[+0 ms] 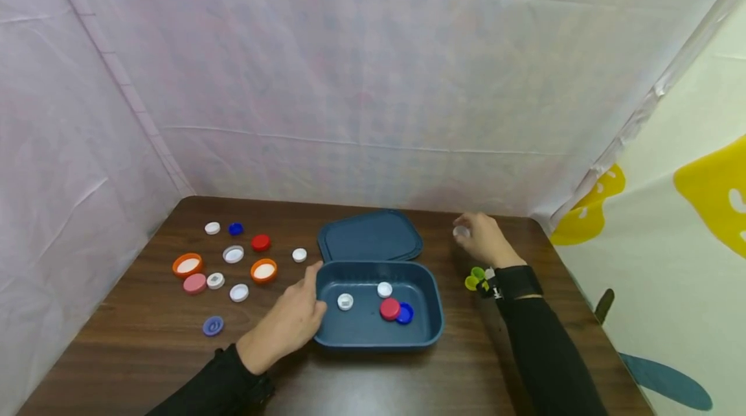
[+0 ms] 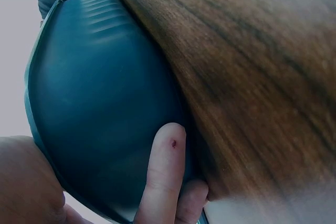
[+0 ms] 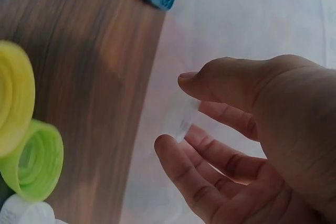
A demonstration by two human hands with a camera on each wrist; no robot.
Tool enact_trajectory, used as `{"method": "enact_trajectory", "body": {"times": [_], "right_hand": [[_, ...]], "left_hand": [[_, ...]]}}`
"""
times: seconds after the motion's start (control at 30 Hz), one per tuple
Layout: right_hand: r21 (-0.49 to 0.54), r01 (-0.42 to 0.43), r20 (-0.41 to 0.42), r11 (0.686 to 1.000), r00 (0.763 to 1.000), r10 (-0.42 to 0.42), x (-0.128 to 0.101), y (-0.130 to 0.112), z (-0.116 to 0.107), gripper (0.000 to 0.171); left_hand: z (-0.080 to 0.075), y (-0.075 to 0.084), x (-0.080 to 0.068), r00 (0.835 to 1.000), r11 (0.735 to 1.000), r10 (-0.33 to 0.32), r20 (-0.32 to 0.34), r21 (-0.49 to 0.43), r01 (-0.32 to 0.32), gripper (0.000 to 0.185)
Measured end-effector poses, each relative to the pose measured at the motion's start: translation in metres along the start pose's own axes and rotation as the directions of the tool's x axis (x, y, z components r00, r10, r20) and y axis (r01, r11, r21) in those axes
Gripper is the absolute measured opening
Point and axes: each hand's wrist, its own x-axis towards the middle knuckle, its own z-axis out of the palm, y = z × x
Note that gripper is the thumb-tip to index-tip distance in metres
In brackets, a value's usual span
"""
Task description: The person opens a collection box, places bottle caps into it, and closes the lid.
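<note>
Two hands work over a dark wooden desk (image 1: 146, 338) inside a booth of pale cloth walls. The left hand (image 1: 291, 322) rests against the left wall of a dark blue box (image 1: 434, 312), its thumb up along the rim and its fingers (image 2: 163, 182) lying straight against the ribbed outside of the wall, as the left wrist view shows; it presses the box rather than curling round it. The right hand (image 1: 484, 241) is raised just above the desk to the right of the box and pinches a small clear cap (image 1: 462, 232) between thumb and fingertips; in the right wrist view the cap (image 3: 181, 119) sits tilted between the thumb above and the forefinger below.

Inside the box lie four caps: a white cap (image 1: 345, 301) at the left, another white cap (image 1: 384, 289) near the middle, a red cap (image 1: 390, 308) and a blue cap (image 1: 405, 313) touching it on its right. The box lid (image 1: 370, 236) lies flat on the desk just behind the box, touching its far rim.

Beside the right wrist sit two yellow-green caps (image 1: 474, 278), close together. Left of the box a loose scatter of caps covers the desk, among them two orange-rimmed caps (image 1: 188, 265), a pink cap (image 1: 195, 284), a red one (image 1: 260, 242), a small blue one (image 1: 236, 229), a lilac one (image 1: 213, 325) nearest the person, and several white ones (image 1: 239, 292).
</note>
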Motion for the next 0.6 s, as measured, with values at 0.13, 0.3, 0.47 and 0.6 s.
{"method": "enact_trajectory", "body": {"times": [0.13, 0.3, 0.47, 0.6], "right_hand": [[0.01, -0.014, -0.003, 1.0, 1.0, 0.014, -0.009, -0.012, 0.0, 0.031], [0.019, -0.013, -0.03, 1.0, 0.999, 0.013, -0.018, -0.031, -0.003, 0.033], [0.022, 0.021, -0.037, 1.0, 0.999, -0.02, -0.029, -0.048, -0.007, 0.033], [0.031, 0.048, -0.03, 0.998, 0.998, -0.047, -0.038, -0.06, -0.011, 0.033]], "left_hand": [[0.0, 0.001, -0.001, 1.0, 1.0, 0.0, 0.0, 0.002, 0.0, 0.072], [-0.001, 0.001, 0.0, 1.0, 1.0, -0.002, 0.011, 0.0, 0.002, 0.073], [-0.001, 0.0, -0.001, 1.0, 1.0, 0.007, 0.009, 0.004, -0.007, 0.073], [-0.001, 0.0, -0.001, 1.0, 1.0, 0.013, 0.009, 0.006, -0.013, 0.073]]}}
